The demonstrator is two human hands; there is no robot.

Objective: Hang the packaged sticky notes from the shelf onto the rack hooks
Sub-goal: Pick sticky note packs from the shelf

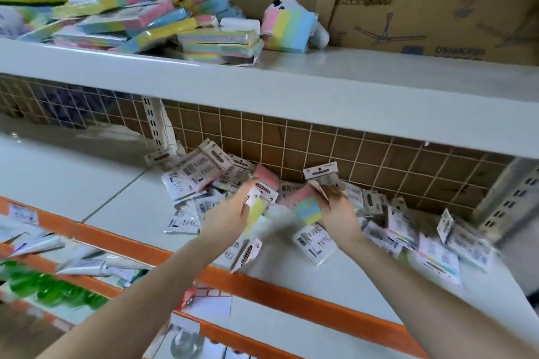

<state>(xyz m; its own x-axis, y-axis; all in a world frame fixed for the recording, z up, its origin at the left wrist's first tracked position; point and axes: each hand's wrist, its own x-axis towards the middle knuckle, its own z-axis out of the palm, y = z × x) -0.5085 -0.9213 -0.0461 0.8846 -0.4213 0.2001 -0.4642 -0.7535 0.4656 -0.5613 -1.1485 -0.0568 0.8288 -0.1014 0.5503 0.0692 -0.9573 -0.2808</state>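
While both forearms reach forward, each hand (230,213) (339,213) grips a packet (258,201) (306,204).

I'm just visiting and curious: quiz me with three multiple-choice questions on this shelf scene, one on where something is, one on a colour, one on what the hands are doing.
1. Where does the pile of packaged sticky notes lie?
A. on the lower shelf, against the wire grid
B. on the floor
C. inside the cardboard box

2. What colour is the front edge of the lower shelf?
A. blue
B. orange
C. black

3. What are the hands doing?
A. both hang idle
B. each holds a packet
C. both press flat on the shelf

Answers: 1 A, the packets lie before the wire grid. 2 B, the strip is orange. 3 B, left hand and right hand each grip a pastel packet.
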